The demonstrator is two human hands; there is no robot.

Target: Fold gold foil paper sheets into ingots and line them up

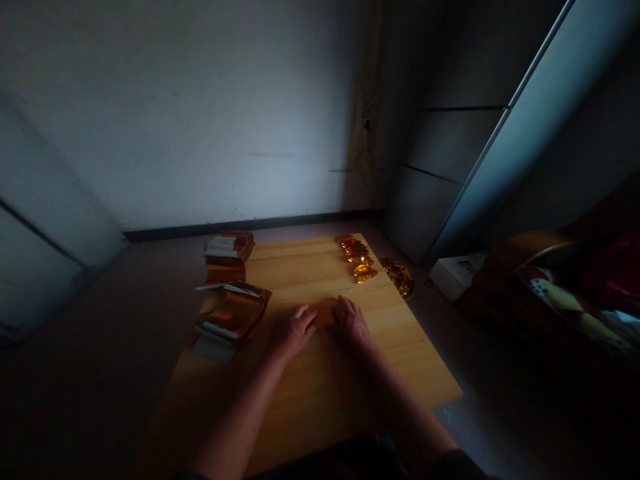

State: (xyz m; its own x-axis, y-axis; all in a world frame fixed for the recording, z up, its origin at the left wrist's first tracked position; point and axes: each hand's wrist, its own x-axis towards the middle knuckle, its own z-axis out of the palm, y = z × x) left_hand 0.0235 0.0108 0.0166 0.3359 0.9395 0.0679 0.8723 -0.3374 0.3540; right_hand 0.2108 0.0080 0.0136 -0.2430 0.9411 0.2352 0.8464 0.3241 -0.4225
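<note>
A small flat orange-brown sheet (325,313) lies on the wooden table (415,353) between my two hands. My left hand (296,329) is at its left edge, with fingers bent together and the thumb low. My right hand (352,321) has its fingers curled down on the right edge. The dim light blurs the fingertips. Left of my left hand are stacks of shiny orange sheets (233,310) with white pieces between them. A row of crinkled, twisted gold-orange foil pieces (357,257) lies at the table's far right corner.
Beyond the table's right edge, lower down, is a heap of similar shiny foil (399,275). A white box (455,275) stands on the floor by a wooden seat (543,243) with cloths on it. A pale wall (225,120) and tall cabinet (450,147) rise behind.
</note>
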